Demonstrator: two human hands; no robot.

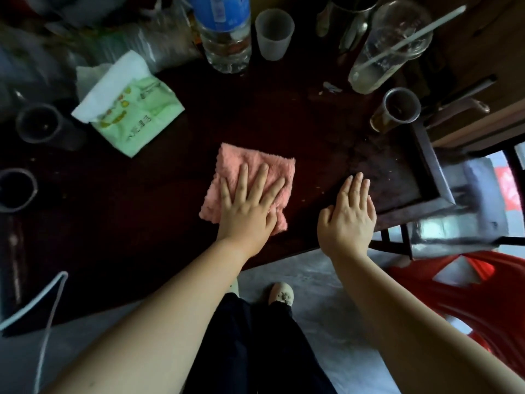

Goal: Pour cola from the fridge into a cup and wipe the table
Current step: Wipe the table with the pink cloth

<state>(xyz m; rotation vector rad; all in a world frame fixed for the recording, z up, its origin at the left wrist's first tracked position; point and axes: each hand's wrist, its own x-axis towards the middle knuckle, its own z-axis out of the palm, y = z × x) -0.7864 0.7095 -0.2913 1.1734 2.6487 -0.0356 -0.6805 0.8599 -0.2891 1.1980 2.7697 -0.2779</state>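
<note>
A folded pink cloth point(244, 166) lies in the middle of the dark wooden table point(142, 209). My left hand point(250, 206) presses flat on the cloth, fingers spread, palm over its near edge. My right hand point(349, 214) rests flat on the bare table to the right of the cloth, fingers together, holding nothing. A frosted plastic cup point(274, 34) stands at the back, beside a clear bottle with a blue label point(224, 32). No cola bottle is recognisable in view.
A green tissue pack point(127, 109) lies at back left. Dark cups point(39, 126) point(14, 189) stand at the left edge. A tall clear cup with a straw point(389, 46) and a metal cup point(397, 109) stand at back right. A red plastic chair point(468, 294) is to the right.
</note>
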